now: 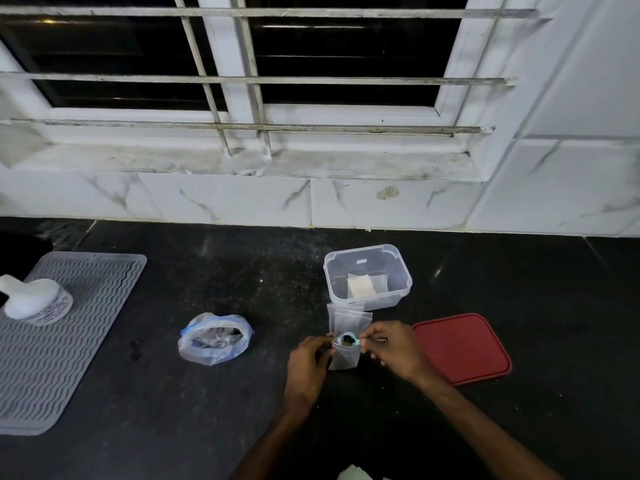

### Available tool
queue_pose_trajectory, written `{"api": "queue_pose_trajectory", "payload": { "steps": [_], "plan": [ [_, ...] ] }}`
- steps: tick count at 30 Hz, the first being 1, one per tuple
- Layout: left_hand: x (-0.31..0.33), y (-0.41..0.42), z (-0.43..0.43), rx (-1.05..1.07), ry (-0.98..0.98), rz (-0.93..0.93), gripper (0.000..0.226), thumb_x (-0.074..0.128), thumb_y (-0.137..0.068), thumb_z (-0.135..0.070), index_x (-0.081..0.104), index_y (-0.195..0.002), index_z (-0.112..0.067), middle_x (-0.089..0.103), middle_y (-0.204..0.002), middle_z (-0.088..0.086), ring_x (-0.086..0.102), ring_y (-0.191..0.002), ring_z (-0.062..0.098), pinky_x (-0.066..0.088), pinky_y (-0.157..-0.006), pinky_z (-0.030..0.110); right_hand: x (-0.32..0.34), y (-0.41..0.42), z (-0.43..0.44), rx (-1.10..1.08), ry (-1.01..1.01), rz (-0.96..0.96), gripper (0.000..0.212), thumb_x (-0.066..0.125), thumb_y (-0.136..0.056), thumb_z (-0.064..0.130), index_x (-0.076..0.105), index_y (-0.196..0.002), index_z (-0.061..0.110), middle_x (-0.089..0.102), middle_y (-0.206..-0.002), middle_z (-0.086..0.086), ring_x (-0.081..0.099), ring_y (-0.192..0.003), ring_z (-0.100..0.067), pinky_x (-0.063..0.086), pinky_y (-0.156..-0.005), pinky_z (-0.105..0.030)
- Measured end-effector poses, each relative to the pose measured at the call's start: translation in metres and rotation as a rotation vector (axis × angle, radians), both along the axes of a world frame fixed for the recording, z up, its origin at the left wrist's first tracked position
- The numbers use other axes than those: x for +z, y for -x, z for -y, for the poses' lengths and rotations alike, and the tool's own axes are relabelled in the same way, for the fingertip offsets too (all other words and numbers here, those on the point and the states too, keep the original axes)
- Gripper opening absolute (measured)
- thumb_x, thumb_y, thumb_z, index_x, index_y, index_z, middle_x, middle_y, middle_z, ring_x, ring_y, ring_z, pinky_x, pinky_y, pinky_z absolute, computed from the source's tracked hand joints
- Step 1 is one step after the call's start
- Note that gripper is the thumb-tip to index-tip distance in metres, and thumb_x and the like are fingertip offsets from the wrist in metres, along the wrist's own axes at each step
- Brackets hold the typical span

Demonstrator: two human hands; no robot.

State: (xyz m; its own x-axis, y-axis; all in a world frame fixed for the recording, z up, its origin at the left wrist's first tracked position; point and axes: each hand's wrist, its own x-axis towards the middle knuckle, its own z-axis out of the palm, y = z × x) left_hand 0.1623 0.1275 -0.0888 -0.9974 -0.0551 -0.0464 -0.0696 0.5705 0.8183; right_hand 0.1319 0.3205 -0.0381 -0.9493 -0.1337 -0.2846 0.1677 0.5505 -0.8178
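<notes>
Just in front of the clear tub [403, 271], left hand [308, 362] pinches open the little bag [344, 360]; right hand [394, 351] grips the blue spoon [346, 339], bowl over the bag's mouth, handle running right.

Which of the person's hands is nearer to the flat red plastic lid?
Right. The right hand, pinching a small blue spoon, is just left of the red lid; the left hand grips the small clear plastic bag farther left.
</notes>
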Motion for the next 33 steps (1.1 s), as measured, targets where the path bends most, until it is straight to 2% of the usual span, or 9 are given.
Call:
{"api": "queue_pose_trajectory", "payload": {
  "steps": [4,6,9,13,17,23,26,31,33],
  "plan": [
    [0.001,0.000,-0.003,0.027,-0.002,-0.007,0.024,0.072,-0.083,-0.008,0.076,-0.100,-0.024,0.069,-0.099,-0.016,0.064,-0.089,-0.003,0.047,-0.083,0.008,-0.002,0.005,0.002,0.133,-0.209,-0.140,0.009,0.076,-0.078,0.025,0.077,-0.087,0.027,0.074,-0.087,0.016,0.067,-0.080,0.002,0.054,-0.077,-0.022],
    [0.000,0.000,-0.005,0.039,-0.016,-0.002,0.024,0.071,-0.083,-0.009,0.075,-0.099,-0.027,0.068,-0.098,-0.017,0.064,-0.089,-0.005,0.048,-0.081,0.009,0.000,0.006,0.004,0.182,-0.270,-0.172,0.013,0.074,-0.080,0.025,0.076,-0.091,0.029,0.074,-0.093,0.014,0.065,-0.085,0.001,0.053,-0.079,-0.024],
    [-0.001,0.000,-0.005,0.054,0.003,0.008,0.022,0.071,-0.084,-0.014,0.075,-0.100,-0.029,0.070,-0.099,-0.016,0.063,-0.088,-0.008,0.044,-0.079,0.004,0.001,0.005,0.006,0.239,-0.409,-0.261,0.020,0.068,-0.083,0.021,0.073,-0.099,0.032,0.069,-0.101,0.010,0.061,-0.093,-0.004,0.051,-0.081,-0.025],
    [0.004,0.001,-0.008,0.055,0.040,0.040,0.019,0.070,-0.086,-0.022,0.075,-0.104,-0.027,0.069,-0.102,-0.019,0.064,-0.091,-0.003,0.041,-0.077,0.002,-0.004,0.003,0.008,0.290,-0.461,-0.343,0.025,0.063,-0.085,0.015,0.070,-0.103,0.032,0.067,-0.108,0.013,0.058,-0.104,-0.005,0.051,-0.084,-0.024],
    [0.006,0.001,-0.007,0.083,0.048,0.056,0.013,0.070,-0.087,-0.028,0.074,-0.099,-0.030,0.069,-0.097,-0.021,0.064,-0.086,-0.005,0.042,-0.071,0.002,-0.010,0.001,0.003,0.241,-0.418,-0.373,0.021,0.064,-0.087,0.020,0.071,-0.102,0.032,0.068,-0.106,0.018,0.056,-0.098,-0.004,0.051,-0.079,-0.025],
    [0.008,0.003,-0.002,0.097,0.013,0.084,0.008,0.072,-0.085,-0.029,0.073,-0.090,-0.035,0.069,-0.090,-0.023,0.063,-0.082,-0.009,0.048,-0.071,0.010,-0.022,-0.006,-0.001,0.028,-0.153,-0.310,0.020,0.076,-0.079,0.021,0.075,-0.095,0.033,0.071,-0.095,0.019,0.063,-0.091,0.000,0.052,-0.082,-0.023],
    [0.006,0.004,0.001,0.100,-0.020,0.095,0.009,0.073,-0.084,-0.027,0.074,-0.087,-0.035,0.070,-0.087,-0.023,0.064,-0.080,-0.009,0.052,-0.074,0.017,-0.024,-0.006,0.002,0.049,-0.190,-0.306,0.021,0.075,-0.079,0.024,0.074,-0.097,0.036,0.071,-0.095,0.020,0.062,-0.091,0.001,0.052,-0.083,-0.026],
    [0.003,0.005,0.007,0.103,-0.071,0.104,0.015,0.075,-0.082,-0.027,0.072,-0.081,-0.041,0.072,-0.083,-0.022,0.067,-0.077,-0.005,0.058,-0.075,0.031,-0.023,-0.004,0.002,0.012,-0.187,-0.321,0.022,0.075,-0.079,0.020,0.074,-0.095,0.036,0.070,-0.093,0.023,0.062,-0.090,0.002,0.050,-0.079,-0.021],
    [0.003,0.006,0.008,0.092,-0.085,0.097,0.011,0.074,-0.083,-0.028,0.074,-0.084,-0.039,0.072,-0.084,-0.023,0.067,-0.079,-0.006,0.058,-0.077,0.032,-0.022,-0.004,0.001,-0.058,-0.068,-0.300,0.017,0.075,-0.081,0.018,0.075,-0.094,0.030,0.072,-0.093,0.021,0.065,-0.090,0.002,0.051,-0.080,-0.020]
  ]
}}
